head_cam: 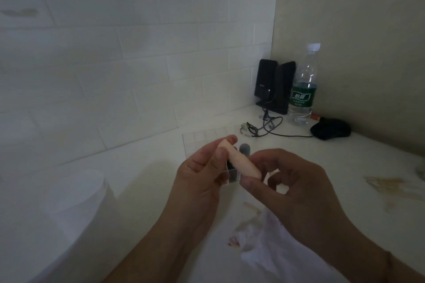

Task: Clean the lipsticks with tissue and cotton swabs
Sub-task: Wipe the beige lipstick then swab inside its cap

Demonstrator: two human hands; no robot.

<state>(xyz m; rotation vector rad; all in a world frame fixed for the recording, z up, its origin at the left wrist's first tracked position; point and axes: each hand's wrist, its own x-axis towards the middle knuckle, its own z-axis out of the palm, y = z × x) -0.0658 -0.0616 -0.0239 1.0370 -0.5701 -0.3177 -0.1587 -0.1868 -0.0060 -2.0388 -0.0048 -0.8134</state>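
A pale pink lipstick tube [239, 163] is held slanted in mid-air between both hands. My left hand [202, 174] pinches its upper end with thumb and fingertips. My right hand [292, 188] pinches its lower end. Behind the tube stands a clear compartmented organizer [207, 142] with dark lipstick tubes [244, 149] in it, partly hidden by my fingers. A crumpled white tissue [259, 243] with reddish stains lies on the table below my right wrist. No cotton swab is clearly visible.
A white tissue roll [76, 193] stands at the left. In the back right corner are two black speakers [273, 86], a water bottle [303, 89], a black mouse [330, 130] with its cable, and a wall. Stains mark the table at the right.
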